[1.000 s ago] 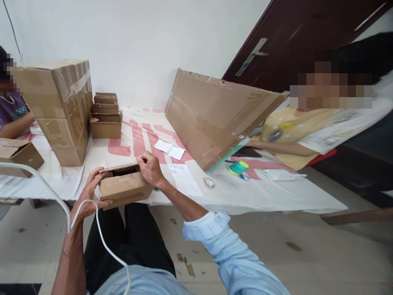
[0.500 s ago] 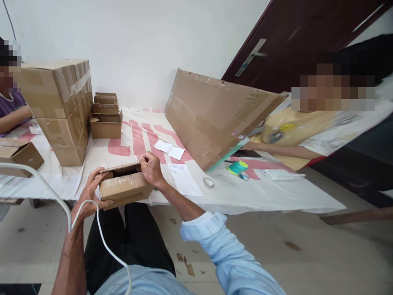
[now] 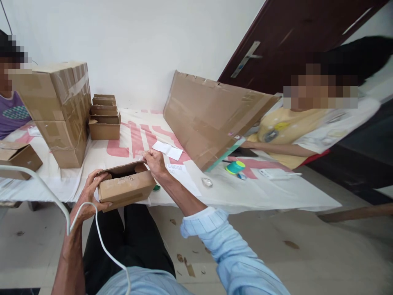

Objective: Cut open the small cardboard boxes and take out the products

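A small brown cardboard box (image 3: 127, 190) is held above my lap at the table's front edge, tilted, its top partly open with a dark gap under the raised rear flap. Clear tape shows on its front top edge. My left hand (image 3: 90, 192) wraps round the box's left end, thumb on the front face and fingers at the top. My right hand (image 3: 156, 163) is closed in a pinch just beyond the box's top right corner. A thin, clear scrap that looks like tape shows at its fingertips. The box's contents are hidden.
Taped cartons (image 3: 58, 110) are stacked at left, beside several open small boxes (image 3: 104, 130). A large cardboard sheet (image 3: 211, 119) leans ahead. Papers (image 3: 167, 150), a green thread spool (image 3: 235, 167) and a power strip (image 3: 273, 174) lie rightward. Co-workers sit at both sides. A white cable (image 3: 104, 241) crosses my left forearm.
My right hand has moved slightly up and right, off the box's top edge to just past its corner. The rear flap's right side stands higher. My left hand keeps its hold.
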### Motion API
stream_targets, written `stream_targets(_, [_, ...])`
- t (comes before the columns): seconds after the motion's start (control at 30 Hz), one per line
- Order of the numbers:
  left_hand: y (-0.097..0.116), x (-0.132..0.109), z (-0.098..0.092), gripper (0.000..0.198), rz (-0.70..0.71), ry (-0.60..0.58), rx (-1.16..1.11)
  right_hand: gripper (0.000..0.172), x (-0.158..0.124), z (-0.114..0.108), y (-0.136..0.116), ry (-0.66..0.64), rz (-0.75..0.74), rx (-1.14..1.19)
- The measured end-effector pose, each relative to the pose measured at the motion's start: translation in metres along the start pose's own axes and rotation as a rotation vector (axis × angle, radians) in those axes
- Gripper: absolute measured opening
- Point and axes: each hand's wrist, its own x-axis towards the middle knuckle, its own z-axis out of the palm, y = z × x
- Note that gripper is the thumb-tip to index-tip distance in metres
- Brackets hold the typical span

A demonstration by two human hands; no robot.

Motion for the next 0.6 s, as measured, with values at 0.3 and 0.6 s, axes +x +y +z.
stream_targets(0.3, [-0.004, 0.002, 0.000, 0.095, -0.040, 0.026, 0.027, 0.038, 0.001, -0.006, -0.006, 0.135, 0.154, 0.513])
stream_targets(0.6, [-0.002, 0.014, -0.010, 0.083, -0.037, -0.011, 0.046, 0.036, 0.036, -0.045, -0.015, 0.320, 0.068, 0.595])
